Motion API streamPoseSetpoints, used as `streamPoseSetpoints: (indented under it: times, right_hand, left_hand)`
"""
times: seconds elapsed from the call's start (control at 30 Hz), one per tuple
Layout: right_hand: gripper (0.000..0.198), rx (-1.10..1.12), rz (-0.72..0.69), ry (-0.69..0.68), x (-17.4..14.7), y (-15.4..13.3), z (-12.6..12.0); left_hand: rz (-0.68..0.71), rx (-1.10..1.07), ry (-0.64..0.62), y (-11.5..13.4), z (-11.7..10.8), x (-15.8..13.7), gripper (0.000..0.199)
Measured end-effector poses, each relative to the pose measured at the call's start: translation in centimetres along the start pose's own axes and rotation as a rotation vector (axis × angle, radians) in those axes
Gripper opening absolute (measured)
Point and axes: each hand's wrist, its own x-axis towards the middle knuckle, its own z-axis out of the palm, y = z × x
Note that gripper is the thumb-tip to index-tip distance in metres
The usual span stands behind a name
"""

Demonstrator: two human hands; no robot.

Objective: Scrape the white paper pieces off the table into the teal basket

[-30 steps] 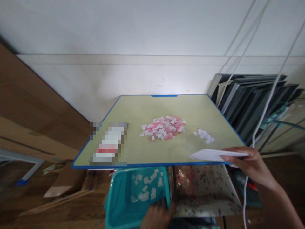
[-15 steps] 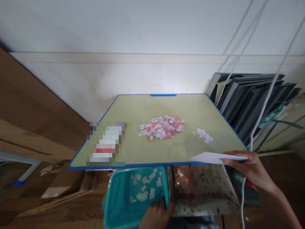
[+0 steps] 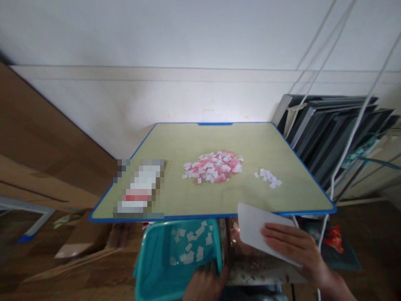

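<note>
My right hand (image 3: 296,246) is closed on a folded-looking white sheet of paper (image 3: 252,223), its fingers flat across the sheet's face. The paper is tilted over the front edge of a light-green folding table (image 3: 181,142) with a blue rim. Below that edge, my left hand (image 3: 205,282) grips the right wall of a teal plastic basin (image 3: 141,263), thumb outside and fingers inside. Several small white paper squares (image 3: 188,256) lie in the basin. On the tabletop is a pile of white and pinkish-red pieces (image 3: 214,167), with a smaller group of white squares (image 3: 269,178) to its right.
A blurred-out flat object (image 3: 142,188) lies at the table's left. Dark panels (image 3: 335,129) lean beside the wall on the right, with white cables (image 3: 354,125) hanging in front. Brown cardboard (image 3: 46,138) stands at left. A stained surface (image 3: 244,271) sits below the table's front edge.
My right hand has moved left and down with the white paper, turning its face towards me. My left hand stays on the basin wall. The piles look unchanged.
</note>
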Motion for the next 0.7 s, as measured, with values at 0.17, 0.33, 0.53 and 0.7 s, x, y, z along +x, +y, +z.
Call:
streamPoseSetpoints:
  times: [0.17, 0.33, 0.53, 0.7]
  right_hand:
    - [0.036, -0.083, -0.075, 0.025, -1.7, -0.6, 0.9]
    - [0.037, 0.114, -0.034, 0.072, -1.2, -1.0, -1.3]
    - [0.030, 0.101, 0.366, 0.263, 0.7, -0.1, -3.2]
    - [0.016, 0.041, 0.565, 0.311, 0.7, 0.9, -2.9]
  left_hand:
    - [0.005, -0.016, 0.017, 0.1, -0.1, 0.0, 0.044]
    - [0.003, -0.016, 0.014, 0.0, 0.2, 0.0, 0.043]
    - [0.005, -0.026, 0.005, 0.1, -0.4, 0.0, 0.044]
    - [-0.011, -0.010, 0.027, 0.2, -0.7, -0.1, 0.049]
